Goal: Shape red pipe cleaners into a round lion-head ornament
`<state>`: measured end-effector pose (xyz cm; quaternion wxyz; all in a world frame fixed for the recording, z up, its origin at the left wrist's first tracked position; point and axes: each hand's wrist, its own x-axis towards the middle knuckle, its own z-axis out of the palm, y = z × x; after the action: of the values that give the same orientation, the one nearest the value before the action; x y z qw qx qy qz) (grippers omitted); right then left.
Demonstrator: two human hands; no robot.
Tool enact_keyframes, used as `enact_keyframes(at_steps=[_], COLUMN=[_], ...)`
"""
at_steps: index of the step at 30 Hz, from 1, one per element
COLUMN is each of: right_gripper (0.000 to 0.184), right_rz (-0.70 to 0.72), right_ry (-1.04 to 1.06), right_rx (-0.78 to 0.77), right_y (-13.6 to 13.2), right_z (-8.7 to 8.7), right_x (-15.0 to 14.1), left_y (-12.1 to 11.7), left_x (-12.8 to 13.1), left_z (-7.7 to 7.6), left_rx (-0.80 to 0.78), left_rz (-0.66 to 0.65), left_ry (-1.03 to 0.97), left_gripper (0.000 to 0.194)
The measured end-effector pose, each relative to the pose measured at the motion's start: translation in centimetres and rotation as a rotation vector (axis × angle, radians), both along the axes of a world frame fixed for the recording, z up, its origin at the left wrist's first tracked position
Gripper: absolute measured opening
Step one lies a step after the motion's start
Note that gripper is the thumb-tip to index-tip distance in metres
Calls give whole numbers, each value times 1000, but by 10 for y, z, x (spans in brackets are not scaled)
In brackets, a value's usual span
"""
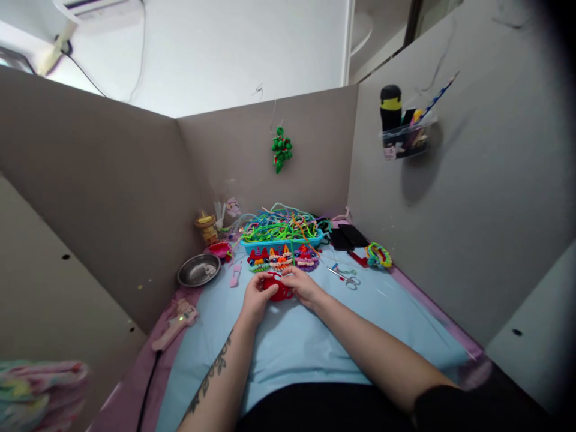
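Between my two hands is a small red piece (pixel 279 291), rounded, with what look like gaps or loops in it; its exact kind is too small to tell. My left hand (pixel 257 294) grips its left side, thumb laid across the front. My right hand (pixel 300 285) has its fingers closed on the upper right edge. Just beyond them, several colourful fuzzy figures (pixel 281 258) lie in a row against a blue basket (pixel 263 245). Heaped in that basket are many bright pipe cleaners (pixel 288 225).
Left of my hands are a metal bowl (pixel 189 277) with small white bits, a pink clip-like piece (pixel 234 276) and a pink glue gun (pixel 176 329) with a cord. To the right lie scissors (pixel 348 279), dark phones (pixel 346 236) and a coiled bundle (pixel 378 255). Grey panels (pixel 315 144) enclose the table.
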<state>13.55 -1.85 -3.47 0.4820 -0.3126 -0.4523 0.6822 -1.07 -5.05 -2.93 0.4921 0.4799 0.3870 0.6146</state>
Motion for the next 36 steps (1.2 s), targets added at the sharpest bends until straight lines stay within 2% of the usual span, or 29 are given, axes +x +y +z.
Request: enact_keyframes(at_steps=[5, 11, 19, 24, 28, 32, 36], right_gripper=[44, 41, 43, 37, 29, 17, 29], right_rz=[27, 26, -36, -13, -71, -184, -167], right_ry=[-5, -49, -72, -101, -97, -173, -361], right_rx=[63, 114, 90, 99, 109, 303, 550], right_y=[1, 1, 1, 2, 2, -1, -9], right_z=[-3, -4, -2, -2, 3, 8, 11], right_x=[1, 0, 1, 1, 1, 5, 6], left_y=[2, 3, 2, 3, 4, 6, 9], left_x=[-1, -1, -1, 0, -1, -6, -11], left_z=[-2, -2, -2, -3, -1, 1, 0], left_rx=[-9, -11, -15, -17, -51, -105, -140], left_rz=[11, -1, -12, 12, 31, 71, 117], left_ry=[-70, -85, -49, -25, -152, -323, -445], left_gripper=[37, 38, 36, 38, 39, 40, 41])
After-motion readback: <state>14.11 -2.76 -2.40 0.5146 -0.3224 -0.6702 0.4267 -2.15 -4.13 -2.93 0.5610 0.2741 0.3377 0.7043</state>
